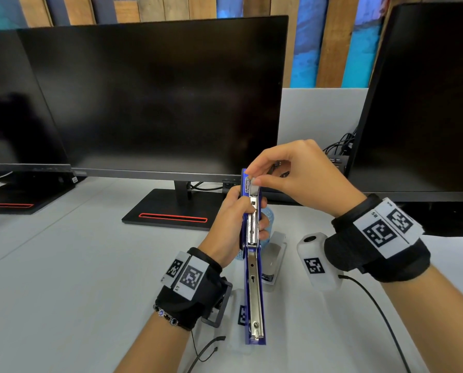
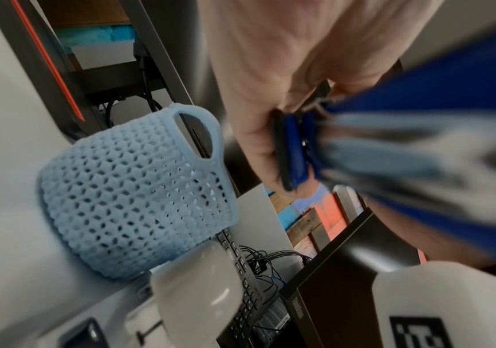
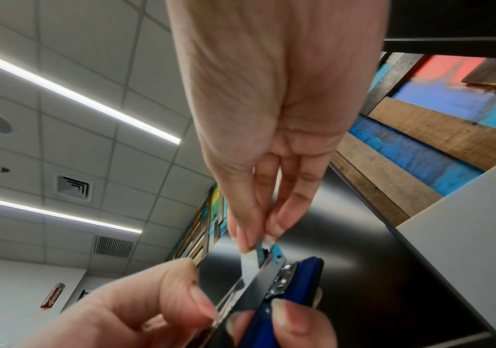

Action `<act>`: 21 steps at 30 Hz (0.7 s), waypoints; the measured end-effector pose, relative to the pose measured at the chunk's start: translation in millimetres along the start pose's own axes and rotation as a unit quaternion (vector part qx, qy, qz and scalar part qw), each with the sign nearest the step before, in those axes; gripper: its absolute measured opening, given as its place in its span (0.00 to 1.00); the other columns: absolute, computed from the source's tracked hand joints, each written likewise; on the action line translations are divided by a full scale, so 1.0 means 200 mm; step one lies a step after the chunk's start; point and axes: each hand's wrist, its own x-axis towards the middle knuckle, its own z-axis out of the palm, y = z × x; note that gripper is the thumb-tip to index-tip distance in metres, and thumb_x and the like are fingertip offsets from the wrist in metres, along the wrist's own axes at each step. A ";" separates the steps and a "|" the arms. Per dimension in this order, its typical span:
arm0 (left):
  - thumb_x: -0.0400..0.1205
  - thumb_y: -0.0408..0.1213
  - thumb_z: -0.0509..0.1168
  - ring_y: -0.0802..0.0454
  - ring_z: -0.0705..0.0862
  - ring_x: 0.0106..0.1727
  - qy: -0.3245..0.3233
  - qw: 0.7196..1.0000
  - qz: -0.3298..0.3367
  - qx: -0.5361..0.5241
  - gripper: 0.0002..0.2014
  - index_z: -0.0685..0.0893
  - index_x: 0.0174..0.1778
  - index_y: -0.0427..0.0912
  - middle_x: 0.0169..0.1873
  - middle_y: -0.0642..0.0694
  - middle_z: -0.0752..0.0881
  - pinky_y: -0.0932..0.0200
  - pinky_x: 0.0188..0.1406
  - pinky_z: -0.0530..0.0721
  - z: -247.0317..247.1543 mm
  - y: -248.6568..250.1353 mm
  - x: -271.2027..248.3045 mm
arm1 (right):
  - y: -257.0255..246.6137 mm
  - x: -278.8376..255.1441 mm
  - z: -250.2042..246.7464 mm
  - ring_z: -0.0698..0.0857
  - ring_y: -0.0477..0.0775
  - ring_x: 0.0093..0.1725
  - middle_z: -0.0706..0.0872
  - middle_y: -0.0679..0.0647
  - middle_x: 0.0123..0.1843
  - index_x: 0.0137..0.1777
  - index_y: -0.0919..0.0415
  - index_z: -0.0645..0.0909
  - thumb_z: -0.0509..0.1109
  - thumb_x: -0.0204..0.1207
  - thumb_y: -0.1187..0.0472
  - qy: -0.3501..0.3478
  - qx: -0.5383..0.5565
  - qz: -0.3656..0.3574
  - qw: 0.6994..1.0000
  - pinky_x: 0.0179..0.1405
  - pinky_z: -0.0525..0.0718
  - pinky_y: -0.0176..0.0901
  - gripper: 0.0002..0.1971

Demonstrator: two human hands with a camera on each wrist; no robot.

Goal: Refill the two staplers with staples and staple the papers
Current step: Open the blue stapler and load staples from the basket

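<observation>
A blue stapler [image 1: 254,289] is swung open, its metal magazine facing up, held above the desk. My left hand [image 1: 241,219] grips it around the middle, fingers curled round the body; it also shows in the left wrist view [image 2: 270,141]. My right hand [image 1: 254,180] pinches a silver staple strip [image 1: 255,187] at the magazine's far end. In the right wrist view the right fingertips [image 3: 248,239] hold that staple strip [image 3: 249,259] at the tip of the blue stapler [image 3: 288,282]. A white object, perhaps the second stapler [image 1: 272,258], lies on the desk under my hands.
A pale blue mesh basket [image 2: 133,188] stands on the white desk [image 1: 77,265] just behind my left hand. A wide monitor [image 1: 157,98] with its black base [image 1: 168,211] stands behind, and other monitors [image 1: 426,103] flank it. Cables and a keyboard [image 2: 241,270] lie further back.
</observation>
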 end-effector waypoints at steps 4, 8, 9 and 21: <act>0.73 0.30 0.56 0.52 0.75 0.27 -0.002 1.000 -0.001 0.003 0.17 0.72 0.57 0.44 0.38 0.42 0.77 0.59 0.24 0.76 0.00 0.00 0.00 | 0.01 0.00 0.01 0.84 0.30 0.43 0.88 0.43 0.42 0.51 0.56 0.90 0.77 0.74 0.63 0.016 -0.010 0.000 1.000 0.43 0.81 0.20 0.07; 0.74 0.30 0.56 0.52 0.75 0.26 -0.001 1.000 -0.002 -0.005 0.17 0.72 0.58 0.44 0.38 0.42 0.77 0.60 0.23 0.76 0.00 -0.01 0.00 | 0.03 0.00 0.02 0.88 0.42 0.44 0.90 0.48 0.45 0.51 0.57 0.90 0.77 0.73 0.63 0.022 -0.012 0.001 1.000 0.45 0.84 0.25 0.07; 0.74 0.30 0.55 0.52 0.75 0.26 -0.001 1.000 -0.002 -0.004 0.16 0.72 0.58 0.44 0.39 0.42 0.77 0.60 0.23 0.76 0.00 -0.01 0.00 | 0.04 0.00 0.02 0.89 0.45 0.44 0.91 0.50 0.46 0.51 0.58 0.91 0.77 0.73 0.63 0.022 -0.012 0.002 1.000 0.47 0.85 0.28 0.07; 0.79 0.28 0.54 0.51 0.76 0.28 0.001 1.000 0.002 -0.006 0.16 0.73 0.62 0.45 0.39 0.43 0.78 0.59 0.24 0.78 -0.01 -0.01 0.01 | 0.05 0.00 0.04 0.85 0.42 0.46 0.86 0.49 0.54 0.53 0.56 0.91 0.79 0.72 0.61 -0.005 -0.011 0.010 1.000 0.47 0.87 0.31 0.10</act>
